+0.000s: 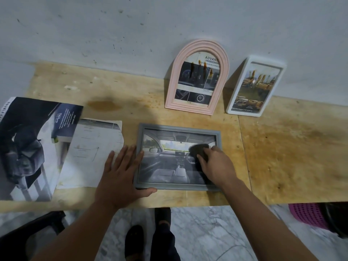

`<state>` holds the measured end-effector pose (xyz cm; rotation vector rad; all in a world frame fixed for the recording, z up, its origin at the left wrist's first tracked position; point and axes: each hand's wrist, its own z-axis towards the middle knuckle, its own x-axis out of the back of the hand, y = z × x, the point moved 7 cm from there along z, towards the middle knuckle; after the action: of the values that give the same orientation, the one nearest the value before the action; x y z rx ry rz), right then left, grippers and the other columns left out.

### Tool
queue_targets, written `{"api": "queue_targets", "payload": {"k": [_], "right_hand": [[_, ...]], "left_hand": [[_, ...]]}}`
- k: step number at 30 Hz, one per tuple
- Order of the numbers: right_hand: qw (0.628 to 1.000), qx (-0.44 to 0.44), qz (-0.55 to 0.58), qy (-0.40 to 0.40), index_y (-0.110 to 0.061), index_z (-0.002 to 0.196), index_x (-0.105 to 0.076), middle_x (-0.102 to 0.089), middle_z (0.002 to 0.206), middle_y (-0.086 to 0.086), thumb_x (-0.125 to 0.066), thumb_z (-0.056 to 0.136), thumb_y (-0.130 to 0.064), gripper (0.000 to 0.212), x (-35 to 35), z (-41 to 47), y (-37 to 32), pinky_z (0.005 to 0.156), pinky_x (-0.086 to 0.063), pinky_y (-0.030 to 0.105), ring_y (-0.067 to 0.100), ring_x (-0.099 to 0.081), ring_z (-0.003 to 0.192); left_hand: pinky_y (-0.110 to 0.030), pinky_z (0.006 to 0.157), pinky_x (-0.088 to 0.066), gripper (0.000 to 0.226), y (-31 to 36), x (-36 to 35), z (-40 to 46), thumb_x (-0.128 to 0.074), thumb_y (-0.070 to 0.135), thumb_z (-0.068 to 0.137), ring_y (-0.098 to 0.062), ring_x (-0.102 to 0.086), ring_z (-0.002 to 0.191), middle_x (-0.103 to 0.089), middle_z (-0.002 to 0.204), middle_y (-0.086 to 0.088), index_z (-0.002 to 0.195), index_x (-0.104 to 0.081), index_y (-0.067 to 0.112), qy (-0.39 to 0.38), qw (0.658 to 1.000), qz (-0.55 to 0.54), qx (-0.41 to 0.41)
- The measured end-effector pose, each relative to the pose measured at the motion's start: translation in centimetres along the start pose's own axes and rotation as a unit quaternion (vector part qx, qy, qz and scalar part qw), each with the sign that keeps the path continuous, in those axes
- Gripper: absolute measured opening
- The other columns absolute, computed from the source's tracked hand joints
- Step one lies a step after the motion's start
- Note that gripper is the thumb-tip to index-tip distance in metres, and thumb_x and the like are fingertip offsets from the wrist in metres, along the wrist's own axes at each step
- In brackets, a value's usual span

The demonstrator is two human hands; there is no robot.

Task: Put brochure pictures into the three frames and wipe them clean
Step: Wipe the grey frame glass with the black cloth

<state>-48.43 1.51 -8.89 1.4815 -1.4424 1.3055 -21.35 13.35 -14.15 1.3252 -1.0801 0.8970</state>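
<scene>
A grey rectangular frame (pixel 178 128) lies flat on the wooden table (pixel 282 147), holding a car-interior picture. My left hand (pixel 122 172) lies flat against the frame's left edge, fingers spread, thumb at its lower left corner. My right hand (pixel 216 166) presses a dark cloth (pixel 198 150) on the right part of the glass. A pink arched frame (pixel 173 87) and a white rectangular frame (pixel 271 102) lean against the wall behind, each with a brochure picture inside and brown drips on the glass.
A dark car brochure (pixel 24 147) and a loose cut page (pixel 90 153) lie at the table's left. A brown stain (pixel 103 106) marks the tabletop. Below the front edge are a purple basket (pixel 308 215), a dark chair (pixel 28 232) and my feet on marble floor.
</scene>
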Motion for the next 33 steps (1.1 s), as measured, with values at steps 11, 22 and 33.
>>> {"api": "queue_targets", "payload": {"k": [11, 22, 33], "right_hand": [[0.995, -0.079, 0.034, -0.059, -0.011, 0.106, -0.075, -0.074, 0.093, 0.014, -0.062, 0.097, -0.035, 0.028, 3.8, 3.5, 2.1, 0.069, -0.051, 0.034, 0.033, -0.068, 0.087], [0.997, 0.043, -0.054, -0.028, -0.016, 0.121, -0.066, -0.058, 0.118, 0.008, -0.05, 0.103, -0.038, 0.033, -0.7, 0.2, -3.2, 0.067, -0.052, 0.037, 0.033, -0.068, 0.084], [0.996, -0.076, -0.038, -0.025, -0.012, 0.114, -0.069, -0.058, 0.116, 0.01, -0.052, 0.102, -0.034, 0.03, -0.3, 0.6, 1.0, 0.065, -0.042, 0.032, 0.032, -0.066, 0.085]], "left_hand": [[-0.062, 0.125, -0.018, 0.125, 0.0, 0.0, 0.2, -0.048, 0.098, 0.067, -0.029, -0.015, 0.159, -0.019, 0.171, -0.011, 0.161, -0.03, 0.019, -0.004, 1.0, 0.001, 0.003], [-0.061, 0.126, -0.015, 0.124, -0.1, -0.2, 0.1, -0.042, 0.1, 0.068, -0.028, -0.012, 0.16, -0.017, 0.171, -0.01, 0.162, -0.026, 0.021, -0.009, 1.0, 0.001, 0.006], [-0.062, 0.124, -0.018, 0.125, -0.2, -0.1, 0.0, -0.05, 0.098, 0.066, -0.029, -0.017, 0.159, -0.021, 0.17, -0.011, 0.161, -0.032, 0.019, 0.004, 1.0, 0.003, 0.005]]}}
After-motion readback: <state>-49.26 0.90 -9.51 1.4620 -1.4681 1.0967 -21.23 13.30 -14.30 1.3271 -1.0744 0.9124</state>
